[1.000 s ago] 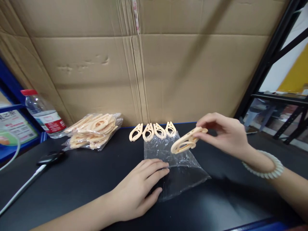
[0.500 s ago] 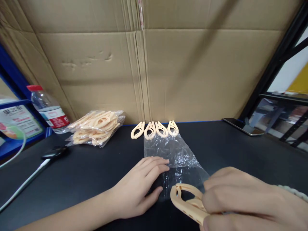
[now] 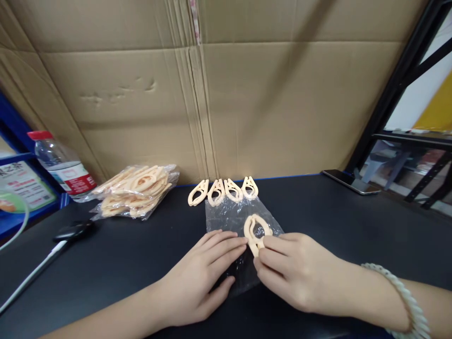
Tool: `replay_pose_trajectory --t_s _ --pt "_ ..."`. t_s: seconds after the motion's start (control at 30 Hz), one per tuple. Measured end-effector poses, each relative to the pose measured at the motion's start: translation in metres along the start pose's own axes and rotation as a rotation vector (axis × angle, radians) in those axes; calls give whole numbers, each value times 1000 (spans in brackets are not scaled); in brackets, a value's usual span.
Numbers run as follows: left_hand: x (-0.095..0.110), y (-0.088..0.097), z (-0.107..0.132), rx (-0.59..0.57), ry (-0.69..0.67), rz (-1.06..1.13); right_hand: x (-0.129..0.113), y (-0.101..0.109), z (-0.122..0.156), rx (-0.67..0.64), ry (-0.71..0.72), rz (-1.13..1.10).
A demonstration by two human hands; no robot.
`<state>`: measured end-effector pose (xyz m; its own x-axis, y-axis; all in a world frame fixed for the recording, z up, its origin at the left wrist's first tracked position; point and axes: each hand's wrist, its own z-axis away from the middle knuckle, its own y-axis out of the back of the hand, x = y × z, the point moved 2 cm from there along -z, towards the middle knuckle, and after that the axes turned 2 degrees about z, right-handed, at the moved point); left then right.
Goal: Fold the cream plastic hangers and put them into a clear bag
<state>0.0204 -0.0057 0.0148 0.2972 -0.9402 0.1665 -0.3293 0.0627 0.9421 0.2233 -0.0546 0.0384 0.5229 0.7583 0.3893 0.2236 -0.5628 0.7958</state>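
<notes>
My right hand (image 3: pixel 296 268) is closed on a cream folded plastic hanger (image 3: pixel 253 230), pinching its lower part; the looped end points away from me. Beneath it a clear plastic bag (image 3: pixel 229 216) lies flat on the black table. My left hand (image 3: pixel 208 273) rests with fingers stretched out on the bag's left side, fingertips close to the hanger's edge. At the far end of the bag several similar hangers stand in a row, among them a left one (image 3: pixel 198 193) and a right one (image 3: pixel 250 188). The bag's far edge meets some of them.
A pile of bagged hangers (image 3: pixel 137 190) lies at the back left, beside a red-capped bottle (image 3: pixel 67 169). A black device with a white cable (image 3: pixel 72 230) lies nearer. A phone (image 3: pixel 349 181) sits at the back right, by a black metal frame. A cardboard wall (image 3: pixel 282 103) closes the back.
My right hand has carried the hanger from the near right up and left over the bag. My left hand stays on the bag, which now lies flatter on its right side.
</notes>
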Motion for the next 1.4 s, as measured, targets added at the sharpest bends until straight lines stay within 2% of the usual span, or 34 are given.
replay_pose_trajectory --t_s 0.23,0.4,0.47,0.53,0.63,0.7,0.77,0.8,0.83,0.93,1.03,1.17,1.3,1.4 --pt "2 3 -1 -24 -43 9 10 -19 0 -73 -71 266" --pt "2 4 0 -32 -52 12 8 -21 -3 -77 -48 270" --pt "2 4 0 -40 -46 8 9 -16 -5 -50 -33 201" --pt "1 4 0 -49 -42 17 17 -10 -6 -31 -45 -4" --pt "1 4 0 -44 -49 52 48 -9 -4 24 -158 -361" --pt "2 4 0 -25 -59 66 79 -20 -1 26 -246 -335" --pt "1 3 1 -5 -66 74 112 -44 0 -122 -364 -160" --pt "1 3 1 5 -70 78 127 -58 -1 -234 -378 -116" --pt "1 3 2 13 -75 83 139 -71 -3 -291 -359 -112" --pt "2 4 3 34 -92 86 163 -103 -10 -387 -323 -100" --pt "4 5 4 47 -87 86 172 -117 -16 -458 -315 -94" --pt "5 5 4 58 -99 89 177 -107 -8 -528 -364 -98" --pt "4 4 5 59 -107 78 181 -80 21 -602 -501 -137" --pt "5 3 6 60 -109 59 177 -60 44 -602 -587 -195"
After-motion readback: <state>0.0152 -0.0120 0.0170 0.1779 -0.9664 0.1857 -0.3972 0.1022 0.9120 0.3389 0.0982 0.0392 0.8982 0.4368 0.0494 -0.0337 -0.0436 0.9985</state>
